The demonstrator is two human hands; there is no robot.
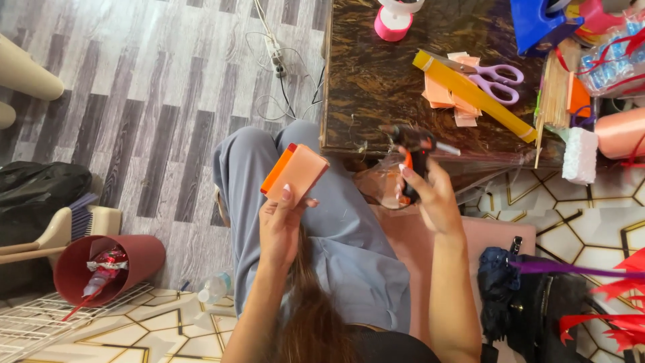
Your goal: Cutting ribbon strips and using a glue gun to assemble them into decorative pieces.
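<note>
A small stack of orange and peach paper pieces [295, 173] sat in the person's left hand [282, 225], lifted above the lap and pinched by its lower edge between thumb and fingers. The stack looked light and thin. It would probably bend or crease under a hard squeeze, so a hold along an edge, flat between thumb and fingers, seemed the safest place to take it.

The right hand [430, 195] was clenched around the handle of a black glue gun [415, 151], its orange trigger under a finger and its nozzle pointing right, at the near edge of the table. The gun looked rigid and moderately heavy; the handle appeared the only sensible place to grip it, since the tip might be hot.

Just beside that hand lay a crumpled piece of clear cellophane [379, 185], partly over the knee.

Beyond the hands stood a dark marbled table [376, 81]. On it lay purple-handled scissors [494, 79], a long yellow strip [477, 97] set on a slant, more peach paper squares [443, 94], and a pink ribbon roll [393, 21] at the far edge.

To the left, on grey patterned flooring, a dark red bin [107, 265] lay tipped on its side with wrappers inside. A dark bag [531, 296] rested at the lower right, near some red ribbon [618, 309].
</note>
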